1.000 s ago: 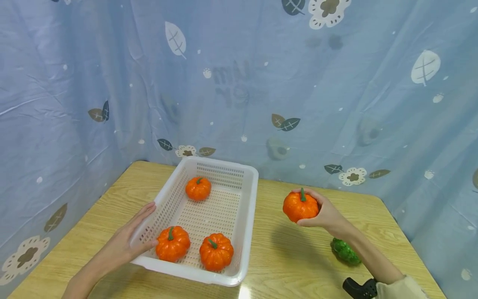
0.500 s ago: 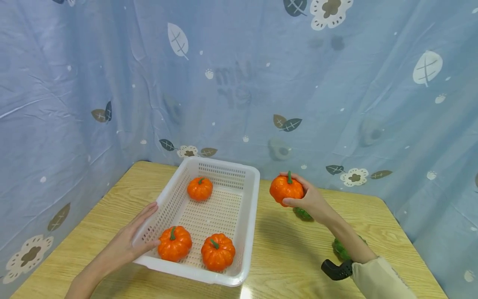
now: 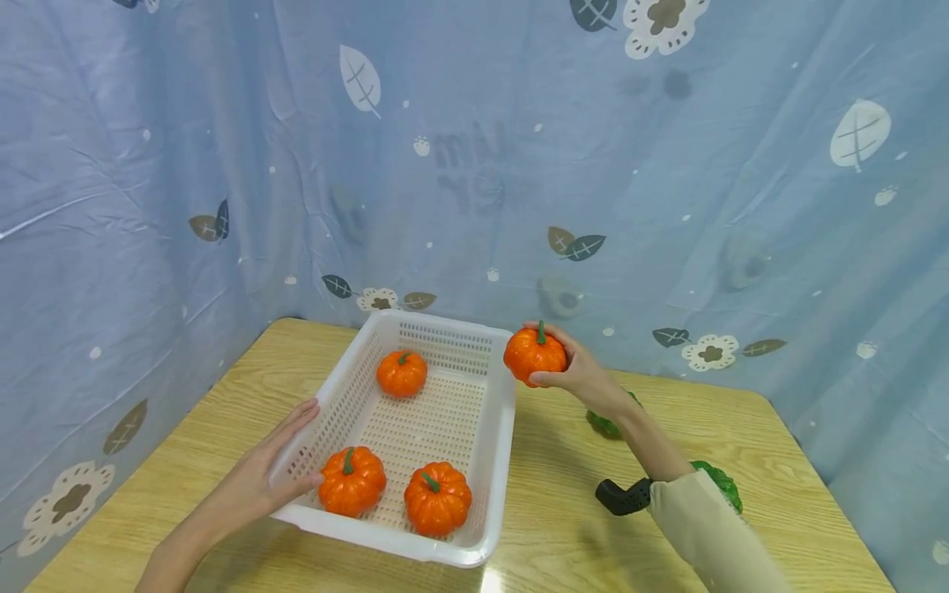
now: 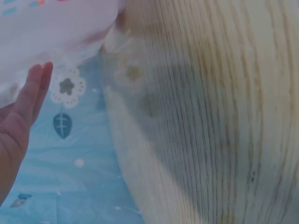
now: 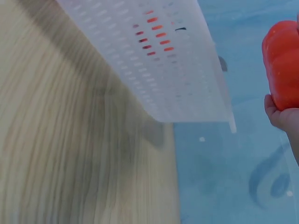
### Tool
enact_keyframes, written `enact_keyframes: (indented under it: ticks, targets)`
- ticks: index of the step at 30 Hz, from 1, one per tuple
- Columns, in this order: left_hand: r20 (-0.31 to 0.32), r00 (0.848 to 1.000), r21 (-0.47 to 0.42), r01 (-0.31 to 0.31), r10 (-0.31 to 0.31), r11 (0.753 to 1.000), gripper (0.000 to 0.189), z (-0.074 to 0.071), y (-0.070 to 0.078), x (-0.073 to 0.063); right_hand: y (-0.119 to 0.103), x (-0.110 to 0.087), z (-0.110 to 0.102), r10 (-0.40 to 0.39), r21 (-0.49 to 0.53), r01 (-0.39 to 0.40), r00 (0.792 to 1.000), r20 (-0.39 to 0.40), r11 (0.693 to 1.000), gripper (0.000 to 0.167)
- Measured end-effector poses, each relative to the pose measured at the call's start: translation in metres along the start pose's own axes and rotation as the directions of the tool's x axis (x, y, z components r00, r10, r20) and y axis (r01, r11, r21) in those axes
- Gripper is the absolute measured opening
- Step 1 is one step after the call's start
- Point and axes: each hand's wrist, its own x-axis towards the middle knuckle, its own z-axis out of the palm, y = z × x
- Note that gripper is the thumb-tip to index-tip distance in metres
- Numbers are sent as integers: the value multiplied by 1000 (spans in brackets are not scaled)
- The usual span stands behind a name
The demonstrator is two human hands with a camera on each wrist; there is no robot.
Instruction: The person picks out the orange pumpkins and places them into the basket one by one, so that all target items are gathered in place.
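My right hand (image 3: 578,375) grips an orange pumpkin (image 3: 534,357) with a green stem, raised at the basket's back right corner and overlapping its rim in the head view. The right wrist view shows the same pumpkin (image 5: 282,65) beside the basket wall (image 5: 159,70). My left hand (image 3: 259,473) rests at the front left corner of the white plastic basket (image 3: 498,461), its fingers straight along the side and its thumb over the rim. Inside the basket sit three orange pumpkins: one at the back (image 3: 402,375), one front left (image 3: 352,483) and one front right (image 3: 437,500).
On the table (image 3: 571,535), a green bumpy object (image 3: 604,424) and another green one (image 3: 719,484) lie to the right, partly hidden by the right arm. A black curved device (image 3: 623,497) sits at the right wrist. A blue patterned curtain (image 3: 474,165) hangs behind.
My right hand has carried the pumpkin left and away from me, from over the right of the table to the basket's back right corner. The left hand stays at the basket.
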Motion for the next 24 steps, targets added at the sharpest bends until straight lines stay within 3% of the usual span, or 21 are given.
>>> enact_keyframes:
  ticks: [6,13,18,24]
  targets:
    - [-6,1000,-13,-8,8,1000,86,0,-2,1,4,27,7,-26,49,20,994,107,999,78]
    - [-5,1000,-15,-7,7,1000,86,1,0,1,14,53,10,25,28,-32,977,210,999,84]
    - [-8,1000,-9,-7,7,1000,86,2,1,0,24,66,10,76,-15,-75,939,335,997,90]
    - [-9,1000,-7,8,-8,1000,86,1,2,-1,25,82,11,44,-86,-6,894,446,996,91]
